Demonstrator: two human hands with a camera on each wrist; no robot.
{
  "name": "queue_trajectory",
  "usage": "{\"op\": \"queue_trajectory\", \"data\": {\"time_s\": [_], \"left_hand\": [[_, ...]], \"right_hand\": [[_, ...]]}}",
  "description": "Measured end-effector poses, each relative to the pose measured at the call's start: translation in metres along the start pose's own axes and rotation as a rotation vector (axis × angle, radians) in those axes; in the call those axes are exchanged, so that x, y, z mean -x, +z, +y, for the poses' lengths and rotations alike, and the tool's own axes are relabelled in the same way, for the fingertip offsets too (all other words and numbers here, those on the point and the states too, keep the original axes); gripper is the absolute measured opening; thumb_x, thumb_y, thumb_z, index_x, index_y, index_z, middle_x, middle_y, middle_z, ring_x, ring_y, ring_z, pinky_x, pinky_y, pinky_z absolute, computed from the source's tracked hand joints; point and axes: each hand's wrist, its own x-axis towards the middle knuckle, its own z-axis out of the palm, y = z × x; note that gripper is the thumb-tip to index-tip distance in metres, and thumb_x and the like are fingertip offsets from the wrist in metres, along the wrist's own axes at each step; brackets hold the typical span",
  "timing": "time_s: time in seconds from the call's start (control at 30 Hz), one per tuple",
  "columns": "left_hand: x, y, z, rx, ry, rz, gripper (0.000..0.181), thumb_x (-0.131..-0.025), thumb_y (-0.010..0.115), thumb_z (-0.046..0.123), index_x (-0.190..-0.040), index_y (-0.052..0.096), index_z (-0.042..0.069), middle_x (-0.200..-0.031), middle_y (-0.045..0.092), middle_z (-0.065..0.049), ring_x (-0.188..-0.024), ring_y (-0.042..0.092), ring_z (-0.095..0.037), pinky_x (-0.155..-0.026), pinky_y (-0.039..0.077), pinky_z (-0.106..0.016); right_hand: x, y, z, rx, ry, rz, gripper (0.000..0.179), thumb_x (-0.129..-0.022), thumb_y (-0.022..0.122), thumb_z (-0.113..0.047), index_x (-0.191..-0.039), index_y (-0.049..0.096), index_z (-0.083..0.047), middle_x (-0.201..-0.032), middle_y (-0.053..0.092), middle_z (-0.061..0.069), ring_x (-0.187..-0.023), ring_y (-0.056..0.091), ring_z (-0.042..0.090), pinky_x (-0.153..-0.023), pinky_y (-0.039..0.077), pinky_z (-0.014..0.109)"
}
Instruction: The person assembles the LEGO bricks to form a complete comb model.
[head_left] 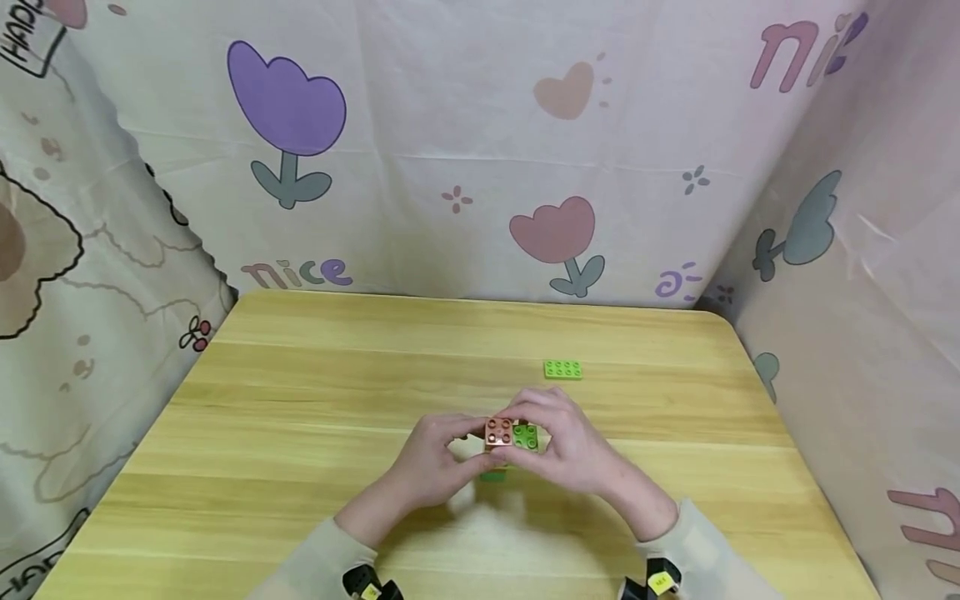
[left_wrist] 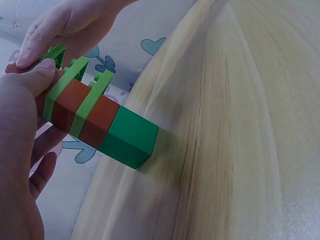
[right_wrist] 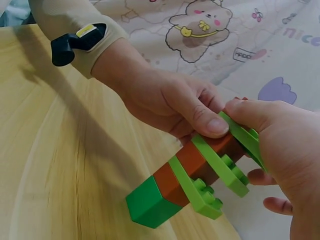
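A tower of toy building bricks stands between my hands. Its lowest part is a dark green brick (left_wrist: 129,135), and above that brown bricks (right_wrist: 192,162) alternate with light green plates (right_wrist: 220,162) that jut out to one side. Around the upper part my left hand (head_left: 435,462) grips the tower, its thumb on a brown brick below the topmost plate. My right hand (head_left: 562,442) pinches the brown top brick (head_left: 498,431) between thumb and fingers. Whether the dark green brick rests on the table or hangs just above it, I cannot tell.
A loose light green plate (head_left: 563,369) with studs lies on the wooden table (head_left: 337,358), beyond my right hand. Printed cloth (head_left: 420,125) hangs behind the table and along both sides.
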Motion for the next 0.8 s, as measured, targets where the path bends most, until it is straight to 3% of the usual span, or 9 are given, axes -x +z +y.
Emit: {"op": "queue_trajectory", "data": {"time_s": [0.23,0.47,0.8], "left_hand": [[0.001,-0.002,0.002,-0.007,-0.015,0.004,0.043,-0.091,0.087,0.025,-0.129,0.075,0.008,-0.12,0.076,0.001,-0.105,0.074,-0.013,-0.091,0.059,-0.032],[0.0,0.0,0.001,-0.035,0.024,0.02,0.04,-0.095,0.083,0.029,-0.129,0.076,0.011,-0.122,0.076,0.003,-0.103,0.074,-0.011,-0.077,0.062,-0.042],[0.001,-0.001,0.004,-0.036,-0.037,0.01,0.043,-0.09,0.088,0.03,-0.129,0.076,0.016,-0.121,0.076,0.007,-0.102,0.073,-0.009,-0.077,0.062,-0.041]], "right_hand": [[0.001,-0.006,0.0,-0.075,-0.002,-0.026,0.044,-0.087,0.09,-0.029,-0.126,0.074,-0.017,-0.117,0.07,-0.012,-0.109,0.064,0.011,-0.094,0.047,0.041],[0.001,-0.013,0.002,-0.102,-0.03,-0.023,0.043,-0.087,0.09,-0.022,-0.125,0.073,-0.013,-0.119,0.07,-0.007,-0.112,0.064,0.017,-0.098,0.052,0.041],[0.007,-0.03,0.01,-0.146,0.025,0.0,0.047,-0.087,0.089,-0.018,-0.13,0.07,-0.015,-0.124,0.069,-0.004,-0.109,0.063,0.017,-0.093,0.054,0.04]]}}
